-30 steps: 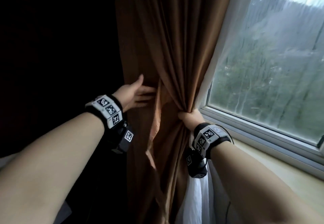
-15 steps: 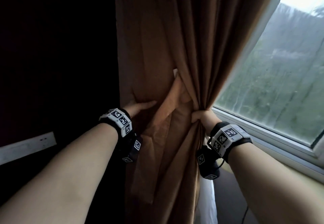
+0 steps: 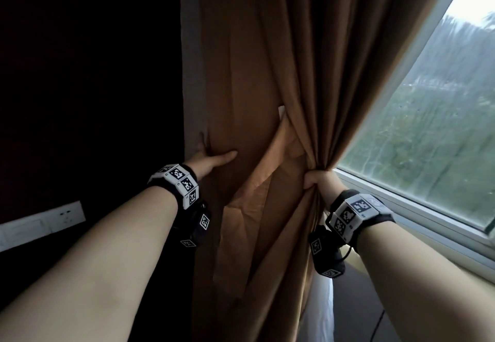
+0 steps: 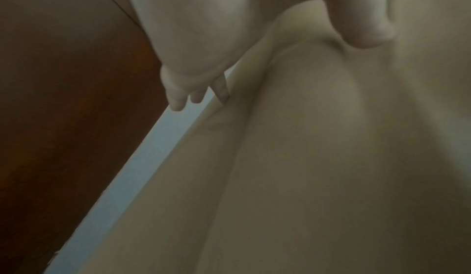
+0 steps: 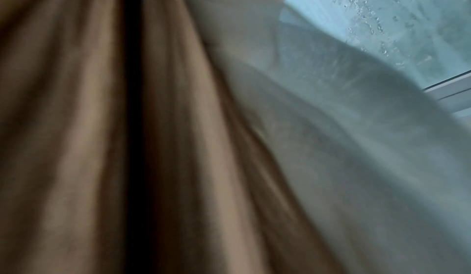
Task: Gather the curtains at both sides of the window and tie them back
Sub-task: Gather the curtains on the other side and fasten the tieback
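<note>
A brown curtain [image 3: 249,87] hangs at the window's left side. My right hand [image 3: 317,182] grips its folds, bunched into a tight waist, beside the window frame. My left hand [image 3: 213,159] holds the curtain's left edge, thumb flat on the front. In the left wrist view the fingers [image 4: 178,99] curl at that edge and the thumb [image 4: 364,32] presses into the curtain [image 4: 331,157]. A paler tie-back band [image 3: 270,164] runs slanting down from a white hook [image 3: 281,111]. The right wrist view shows brown folds [image 5: 89,137] and a white sheer curtain [image 5: 356,137].
The wet window pane [image 3: 434,140] and its white frame with the sill [image 3: 417,215] lie to the right. A dark wall fills the left, with a white socket panel [image 3: 42,223] low down. The sheer curtain [image 3: 321,309] hangs below my right wrist.
My left hand slid from the curtain's front, down and left to its edge. My right hand kept its grip on the bunched folds. The view rose and the tie-back band came into sight.
</note>
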